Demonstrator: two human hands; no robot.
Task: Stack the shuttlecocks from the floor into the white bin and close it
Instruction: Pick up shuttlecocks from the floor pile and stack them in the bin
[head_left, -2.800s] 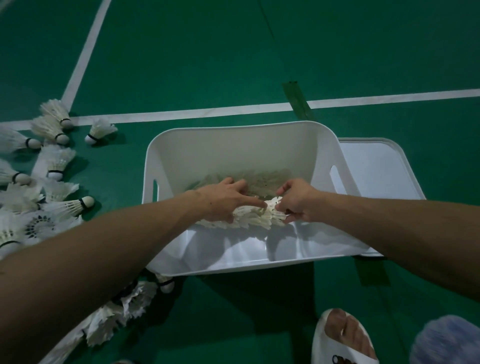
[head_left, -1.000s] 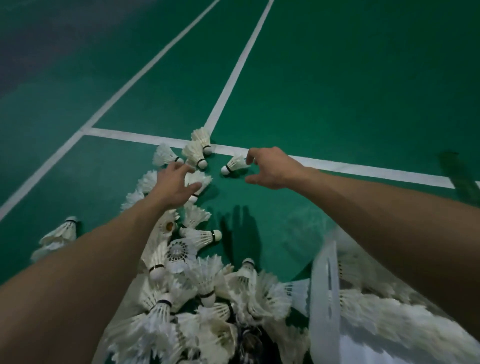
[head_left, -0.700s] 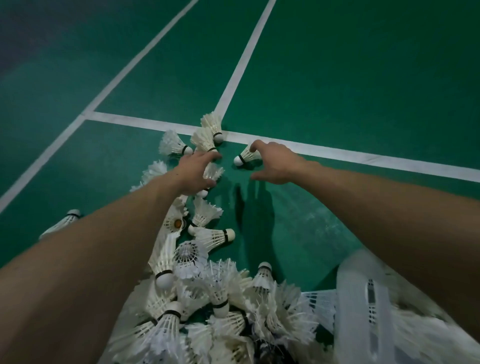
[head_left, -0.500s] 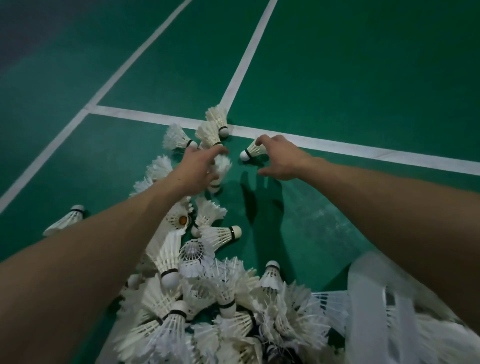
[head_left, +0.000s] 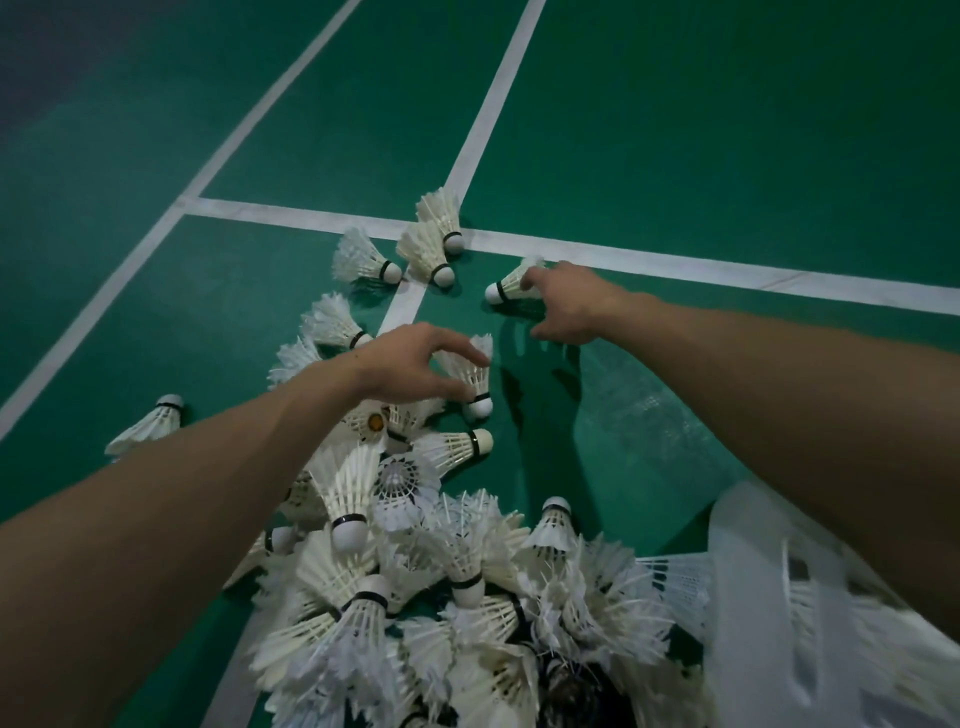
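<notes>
Several white feather shuttlecocks lie on the green court floor, heaped in a pile (head_left: 441, 582) near me and scattered further out. My left hand (head_left: 410, 364) arches over one shuttlecock (head_left: 474, 382) at the pile's far edge, fingertips and thumb pinching its feather skirt, cork pointing toward me. My right hand (head_left: 571, 304) reaches further out, its fingers curled over the feather end of a lone shuttlecock (head_left: 506, 288) lying by the white line. The white bin (head_left: 753, 597) is blurred at the bottom right, partly hidden by my right arm, with shuttlecocks inside.
Three shuttlecocks (head_left: 431, 244) sit beyond my hands at the crossing of the white court lines. One shuttlecock (head_left: 150, 423) lies apart at the left. Bare green floor (head_left: 675, 156) stretches beyond the lines.
Both hands left the bin and reached over the floor pile. The left hand closed on a shuttlecock and drew back a little; the right hand settled on the lone one.
</notes>
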